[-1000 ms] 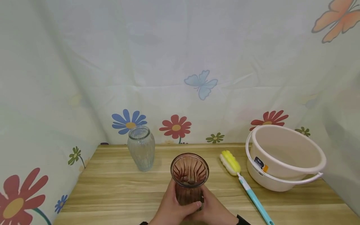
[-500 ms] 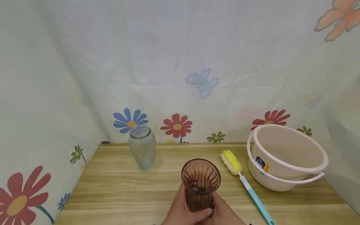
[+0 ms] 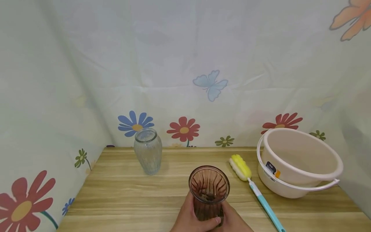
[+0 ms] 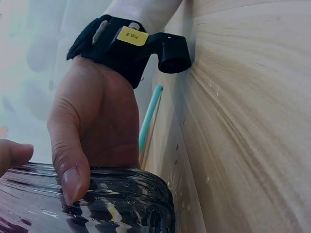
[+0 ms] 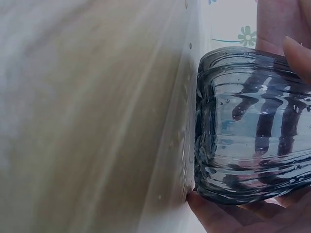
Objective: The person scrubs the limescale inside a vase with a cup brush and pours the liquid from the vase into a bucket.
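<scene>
Both hands hold a ribbed brown glass vase [image 3: 209, 187] upright at the front middle of the head view, its wide mouth facing up. My left hand [image 3: 190, 216] wraps its lower left side, thumb across the front. My right hand [image 3: 234, 220] grips the lower right side, partly hidden behind the glass. In the right wrist view, water drops dot the vase [image 5: 257, 131], and its base sits close over the tabletop. A clear ribbed glass vase [image 3: 148, 153] stands at the back left, apart from the hands.
On the wood-grain table [image 3: 124, 199], a brush [image 3: 268, 206] with a yellow and white sponge head and teal handle lies right of the hands. A pale pink bucket [image 3: 290, 174] with its handle down stands at the right. A flowered curtain [image 3: 162, 64] hangs behind.
Both hands have carried the brown vase a little to the right and towards the person, mostly in the first half second. The head view has shifted slightly. The other things have not moved.
</scene>
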Available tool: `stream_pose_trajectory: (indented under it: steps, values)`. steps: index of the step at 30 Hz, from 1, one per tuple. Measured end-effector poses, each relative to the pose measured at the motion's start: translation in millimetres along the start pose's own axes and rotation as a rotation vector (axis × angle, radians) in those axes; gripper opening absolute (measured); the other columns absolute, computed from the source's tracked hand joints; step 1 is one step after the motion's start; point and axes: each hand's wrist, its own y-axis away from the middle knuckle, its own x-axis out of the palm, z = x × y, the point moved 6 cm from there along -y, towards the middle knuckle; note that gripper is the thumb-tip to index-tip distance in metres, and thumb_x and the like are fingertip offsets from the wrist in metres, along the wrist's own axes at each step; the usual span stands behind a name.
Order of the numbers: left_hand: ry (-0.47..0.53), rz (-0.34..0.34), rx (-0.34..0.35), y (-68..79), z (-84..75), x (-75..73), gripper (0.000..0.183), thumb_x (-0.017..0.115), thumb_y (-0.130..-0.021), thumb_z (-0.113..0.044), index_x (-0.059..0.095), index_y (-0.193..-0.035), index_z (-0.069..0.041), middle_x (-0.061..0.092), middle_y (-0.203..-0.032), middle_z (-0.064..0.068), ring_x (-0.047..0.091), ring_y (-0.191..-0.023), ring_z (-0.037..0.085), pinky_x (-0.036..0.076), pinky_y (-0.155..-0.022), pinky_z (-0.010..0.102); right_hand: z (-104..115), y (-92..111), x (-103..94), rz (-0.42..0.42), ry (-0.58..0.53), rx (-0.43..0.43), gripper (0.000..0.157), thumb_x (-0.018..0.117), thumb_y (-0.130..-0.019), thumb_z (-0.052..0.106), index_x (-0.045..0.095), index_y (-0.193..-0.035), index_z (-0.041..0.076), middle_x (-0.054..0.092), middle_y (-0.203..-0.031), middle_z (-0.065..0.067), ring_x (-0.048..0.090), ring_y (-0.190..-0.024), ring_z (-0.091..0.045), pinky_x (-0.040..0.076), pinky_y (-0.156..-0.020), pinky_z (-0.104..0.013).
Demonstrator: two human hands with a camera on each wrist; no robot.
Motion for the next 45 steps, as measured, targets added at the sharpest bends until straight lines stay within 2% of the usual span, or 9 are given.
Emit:
stream_pose_trajectory:
  steps: [5,10,14,17,21,25,34,40,45]
  values:
    - [0.01,-0.001,-0.007,0.8,0.4,0.5,0.094,0.09,-0.08,-0.028,0.034,-0.156,-0.035,0.056,-0.147,-0.005,0.05,-0.14,0.017,0.038,-0.11,0.018,2.7,0.5,2.2,0.021,-0.021,-0.02,0.089,0.081,-0.087,0.012,0.027,-0.155,-0.003,0.062,-0.138,-0.02,0.068,-0.114,-0.007,0.055,-0.094,-0.024]
    - [0.0,-0.004,-0.029,0.9,1.5,-0.3,0.093,0.09,-0.08,-0.03,0.034,-0.155,-0.037,0.055,-0.148,-0.006,0.05,-0.14,0.017,0.039,-0.114,0.029,4.5,-0.6,4.9,0.046,-0.071,-0.043,0.09,0.08,-0.088,0.009,0.022,-0.155,-0.004,0.057,-0.141,-0.027,0.068,-0.114,-0.009,0.056,-0.095,-0.025]
    - [-0.015,0.017,-0.009,0.1,2.4,0.4,0.092,0.089,-0.081,-0.031,0.034,-0.155,-0.038,0.054,-0.148,-0.007,0.05,-0.14,0.016,0.04,-0.113,0.024,5.1,-1.6,8.4,0.105,-0.137,-0.124,0.08,0.076,-0.091,0.005,0.026,-0.153,-0.002,0.066,-0.137,-0.006,0.069,-0.114,-0.01,0.057,-0.095,-0.027]
    - [-0.029,0.025,0.006,-0.3,4.1,0.9,0.092,0.089,-0.081,-0.031,0.035,-0.154,-0.04,0.055,-0.147,-0.01,0.05,-0.139,0.013,0.039,-0.111,0.019,3.9,-1.5,9.1,0.143,-0.171,-0.168,0.073,0.073,-0.093,0.002,0.034,-0.153,0.013,0.068,-0.133,0.013,0.069,-0.116,-0.01,0.057,-0.097,-0.028]
    - [-0.056,0.018,-0.008,0.0,7.5,0.1,0.092,0.09,-0.08,-0.034,0.035,-0.153,-0.042,0.055,-0.145,-0.014,0.051,-0.138,0.011,0.04,-0.112,0.021,3.1,-1.0,7.1,0.149,-0.121,-0.234,0.073,0.07,-0.094,0.0,0.038,-0.15,0.033,0.065,-0.134,0.019,0.067,-0.116,-0.005,0.056,-0.097,-0.025]
    - [-0.081,0.019,0.0,-0.7,10.2,-0.9,0.091,0.09,-0.08,-0.036,0.036,-0.152,-0.042,0.056,-0.144,-0.013,0.053,-0.136,0.011,0.042,-0.111,0.023,3.2,-1.4,5.1,0.13,-0.044,-0.294,0.074,0.07,-0.094,0.001,0.037,-0.149,0.038,0.062,-0.134,0.024,0.064,-0.117,0.0,0.055,-0.096,-0.023]
    - [-0.124,0.018,0.08,-2.6,10.2,-1.7,0.089,0.09,-0.079,-0.037,0.038,-0.152,-0.039,0.058,-0.143,-0.01,0.057,-0.131,0.01,0.047,-0.107,0.023,2.6,-2.5,5.7,0.141,-0.067,-0.283,0.068,0.068,-0.096,0.0,0.039,-0.15,0.029,0.063,-0.133,0.022,0.064,-0.116,-0.001,0.055,-0.096,-0.024]
    - [-0.222,-0.021,0.081,-1.9,9.7,-4.3,0.087,0.091,-0.077,-0.045,0.043,-0.149,-0.032,0.059,-0.138,-0.007,0.059,-0.125,0.008,0.05,-0.103,0.024,1.9,-1.5,5.9,0.166,-0.133,-0.23,0.069,0.067,-0.097,0.001,0.038,-0.149,0.036,0.062,-0.136,0.02,0.064,-0.119,-0.003,0.055,-0.098,-0.023]
    - [-0.3,-0.027,0.083,-3.8,9.2,-5.6,0.088,0.09,-0.075,-0.053,0.044,-0.147,-0.036,0.059,-0.135,-0.009,0.059,-0.124,0.008,0.051,-0.103,0.028,-1.2,-0.7,1.0,0.141,-0.085,-0.177,0.071,0.072,-0.095,0.004,0.038,-0.146,0.04,0.061,-0.135,0.024,0.062,-0.119,0.001,0.053,-0.098,-0.021]
